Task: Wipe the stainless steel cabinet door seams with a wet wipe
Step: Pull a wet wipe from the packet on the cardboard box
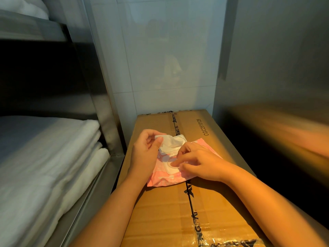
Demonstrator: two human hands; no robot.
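Head view: on the cardboard box point(178, 211), the right hand point(199, 163) presses bent fingertips onto the pink wipe pack point(165, 178), grip unclear; left hand point(146, 151) pinches the wet wipe point(170, 141) at its opening; folded towels point(44, 157) left, blurred steel panel point(276, 68) right

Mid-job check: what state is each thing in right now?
Wipe: partly pulled out, pinched by left hand.
Pack: lid open, lying on box, right hand presses it.
Box: taped shut.
Towels: folded, stacked.
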